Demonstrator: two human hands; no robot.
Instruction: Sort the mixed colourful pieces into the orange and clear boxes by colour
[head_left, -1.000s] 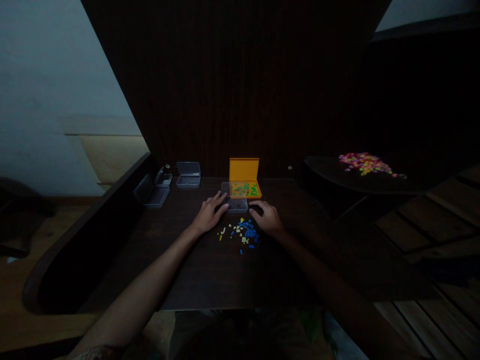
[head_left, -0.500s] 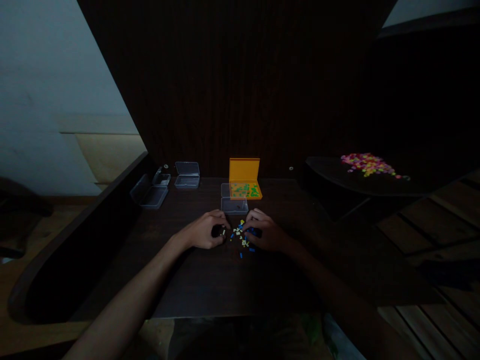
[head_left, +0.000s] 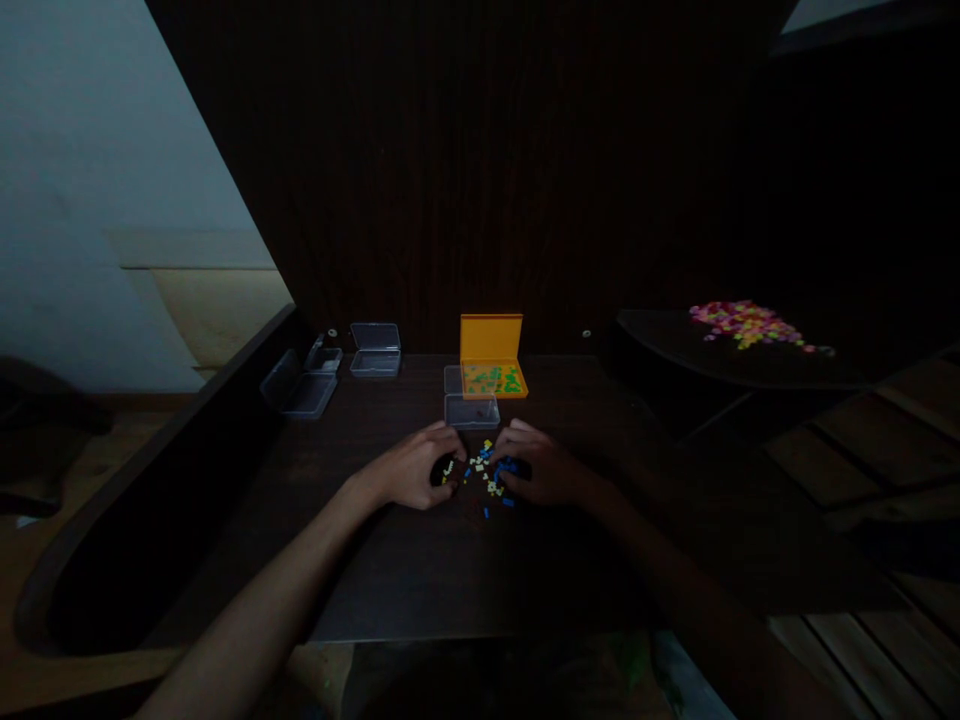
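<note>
Small toy building bricks in white, yellow and blue lie in a loose pile (head_left: 480, 467) on the dark table. My left hand (head_left: 421, 467) rests at the pile's left side, thumb and fingers curved apart around a few pale bricks (head_left: 448, 468) on the table. On the other side, my right hand (head_left: 538, 465) arches over blue bricks (head_left: 506, 466), its thumb and index finger apart. Neither hand has a brick visibly lifted. A single blue brick (head_left: 486, 513) lies nearer to me. The scene is dim, so single bricks are hard to make out.
Behind the pile stand an open clear plastic box (head_left: 471, 424) and an open orange box (head_left: 491, 338) with green pieces. More open clear boxes (head_left: 376, 363) (head_left: 311, 410) are at the left. Many pink and yellow pieces (head_left: 750, 323) lie on a shelf at the right.
My left thumb has moved slightly toward me, and the gap between left thumb and fingers is a little wider. More blue bricks show inside my right hand's curve. The view has shifted slightly.
</note>
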